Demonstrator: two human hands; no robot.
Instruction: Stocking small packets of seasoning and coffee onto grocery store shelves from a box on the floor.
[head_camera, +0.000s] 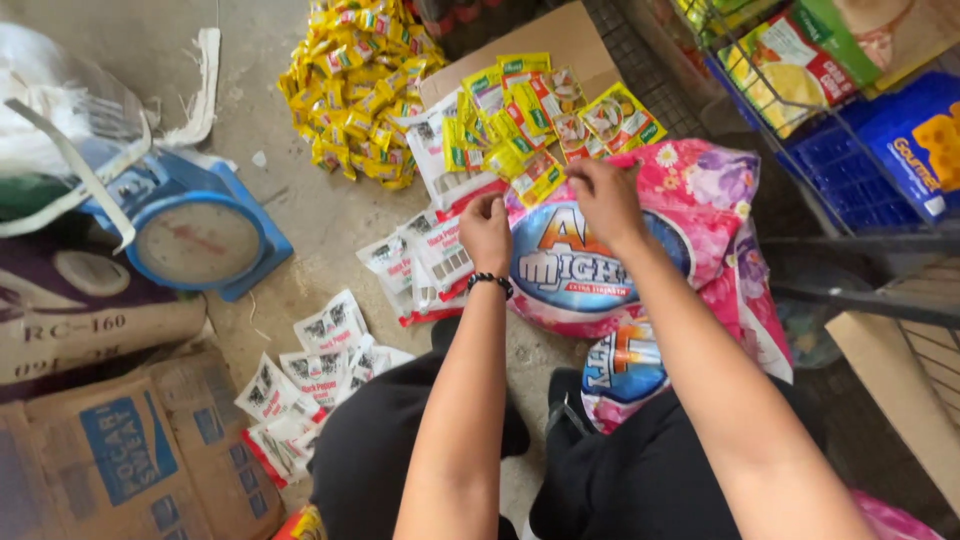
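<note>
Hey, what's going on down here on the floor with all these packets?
A person crouches over a pink bag on the concrete floor. The left hand and right hand both pinch its top edge. Just beyond the hands, green and yellow sachets lie on a sheet of cardboard, with a heap of yellow sachets behind. White sachets are strewn by the person's knee, and a blue scale stands to the left.

Pink flowered detergent bag (700, 215) centre; yellow sachets (350, 85) heaped behind; white sachets (300, 385) left.
</note>
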